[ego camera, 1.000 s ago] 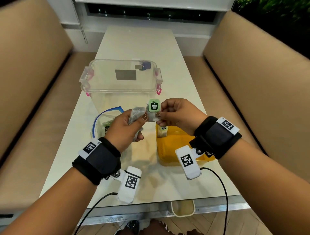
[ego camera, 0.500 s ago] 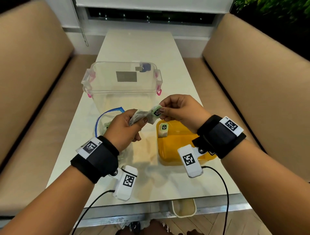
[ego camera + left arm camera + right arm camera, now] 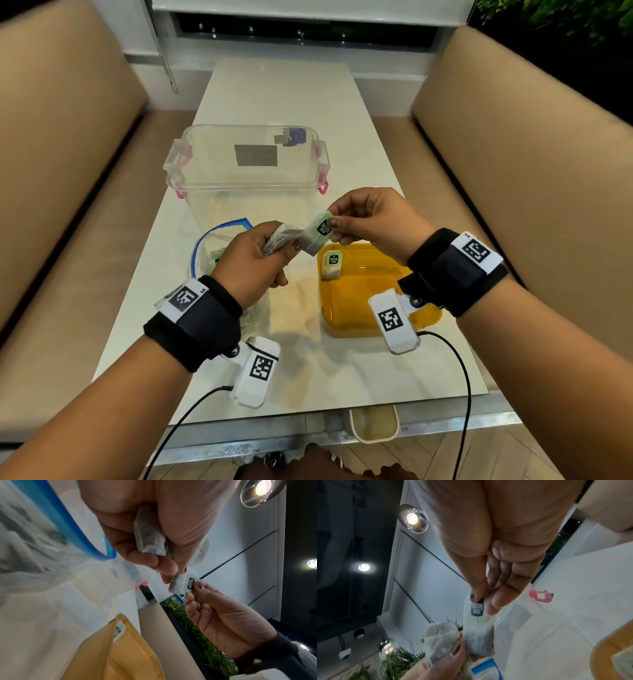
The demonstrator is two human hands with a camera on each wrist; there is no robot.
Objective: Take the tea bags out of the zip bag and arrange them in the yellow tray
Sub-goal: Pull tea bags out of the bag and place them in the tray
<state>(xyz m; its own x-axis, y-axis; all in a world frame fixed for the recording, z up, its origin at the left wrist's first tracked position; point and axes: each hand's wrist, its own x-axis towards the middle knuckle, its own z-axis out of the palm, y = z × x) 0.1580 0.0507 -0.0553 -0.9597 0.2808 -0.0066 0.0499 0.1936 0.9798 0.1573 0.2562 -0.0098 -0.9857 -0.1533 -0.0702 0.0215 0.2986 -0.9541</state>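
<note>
My left hand (image 3: 270, 251) grips a small bunch of tea bags (image 3: 279, 236) above the table, between the zip bag and the tray. My right hand (image 3: 346, 222) pinches one tea bag (image 3: 318, 233) by its green tag, beside the left hand's bunch and touching it. In the left wrist view the bunch of tea bags (image 3: 150, 539) sits inside the curled fingers and the pinched tea bag (image 3: 182, 584) hangs just beyond them. The clear zip bag (image 3: 212, 246) with a blue seal lies at the left, partly hidden by my left hand. The yellow tray (image 3: 359, 298) at the right holds one tea bag (image 3: 331, 264) in its far left corner.
A clear plastic box (image 3: 248, 168) with pink latches stands just behind both hands. The white table (image 3: 284, 92) runs away between two tan benches (image 3: 65, 144). Cables trail from both wrist cameras over the near table edge.
Both hands have risen slightly; the right hand has tilted the tagged tea bag sideways and drawn it a little to the right of the left hand's bunch.
</note>
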